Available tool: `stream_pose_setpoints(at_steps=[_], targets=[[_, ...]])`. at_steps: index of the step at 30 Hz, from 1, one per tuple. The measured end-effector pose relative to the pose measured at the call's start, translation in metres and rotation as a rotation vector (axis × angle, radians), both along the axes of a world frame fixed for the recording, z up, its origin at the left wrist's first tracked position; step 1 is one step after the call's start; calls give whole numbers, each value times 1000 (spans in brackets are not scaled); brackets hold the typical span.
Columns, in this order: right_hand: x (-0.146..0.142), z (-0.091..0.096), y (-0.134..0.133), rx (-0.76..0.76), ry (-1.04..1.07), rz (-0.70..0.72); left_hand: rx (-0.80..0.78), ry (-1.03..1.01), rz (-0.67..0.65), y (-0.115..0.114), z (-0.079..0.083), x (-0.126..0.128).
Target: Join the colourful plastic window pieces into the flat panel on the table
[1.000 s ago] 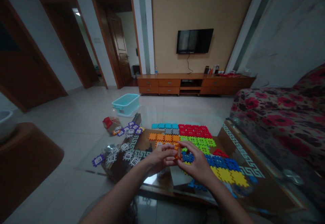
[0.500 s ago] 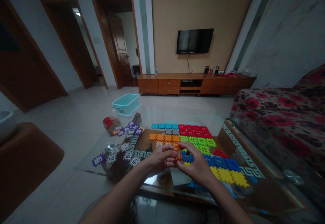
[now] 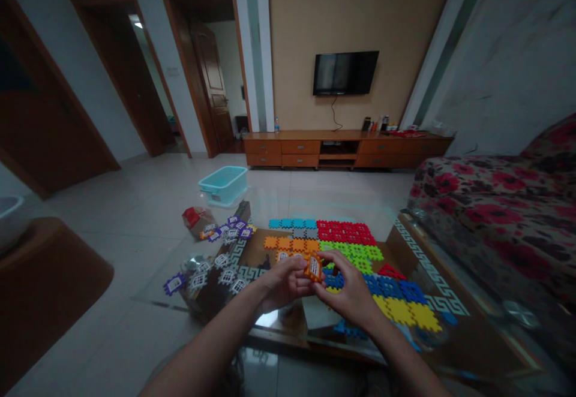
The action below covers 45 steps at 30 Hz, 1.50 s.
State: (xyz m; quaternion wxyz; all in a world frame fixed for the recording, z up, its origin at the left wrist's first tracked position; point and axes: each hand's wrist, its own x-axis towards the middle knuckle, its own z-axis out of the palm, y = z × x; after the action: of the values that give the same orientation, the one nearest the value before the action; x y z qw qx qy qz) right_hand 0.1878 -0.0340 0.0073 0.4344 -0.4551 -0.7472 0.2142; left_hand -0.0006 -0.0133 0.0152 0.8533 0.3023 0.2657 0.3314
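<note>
Both my hands meet over the near edge of a glass coffee table (image 3: 432,253). My left hand (image 3: 281,283) and my right hand (image 3: 346,289) pinch the same small orange plastic tile (image 3: 313,267) with a white window insert, held tilted just above the table. Behind it lie flat groups of interlocked tiles: orange (image 3: 290,244), cyan (image 3: 292,223), red (image 3: 344,232), green (image 3: 353,252), blue (image 3: 389,288) and yellow (image 3: 407,313). Loose purple and white window tiles (image 3: 225,232) are scattered on the table's left part.
A turquoise plastic bin (image 3: 224,185) and a red bag (image 3: 194,217) sit on the tiled floor beyond the table. A floral sofa (image 3: 499,205) runs along the right. A wooden TV cabinet (image 3: 346,148) stands at the far wall, and a brown mat (image 3: 49,283) lies at left.
The orange tile has been turned in my fingers so its white insert faces me and sits slightly higher. My hands stayed in the same spot.
</note>
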Motion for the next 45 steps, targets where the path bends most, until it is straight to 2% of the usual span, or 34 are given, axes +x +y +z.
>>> stream_pose_setpoints(at_steps=[9,14,16,19,23,25,27,39,45], targets=[[0,1,-1,43,3,-25,3,-8,-11,0,0,-1],[3,0,1,72,-11,-51,31,9,-61,2,0,-1],[6,-1,3,94,-45,-78,87,80,-8,4,-2,0],[14,-3,6,166,-202,-149,350,325,184,5,-6,0],[21,-8,9,269,-471,-275,942,811,406,1,-5,-1],[20,-10,9,275,-542,-318,1175,947,438,-2,-5,-1],[18,-11,8,268,-579,-341,1286,992,430,-5,-8,1],[9,-14,3,299,-537,-358,1233,997,455,-1,-32,7],[8,-16,4,287,-521,-360,1186,946,488,0,-34,7]])
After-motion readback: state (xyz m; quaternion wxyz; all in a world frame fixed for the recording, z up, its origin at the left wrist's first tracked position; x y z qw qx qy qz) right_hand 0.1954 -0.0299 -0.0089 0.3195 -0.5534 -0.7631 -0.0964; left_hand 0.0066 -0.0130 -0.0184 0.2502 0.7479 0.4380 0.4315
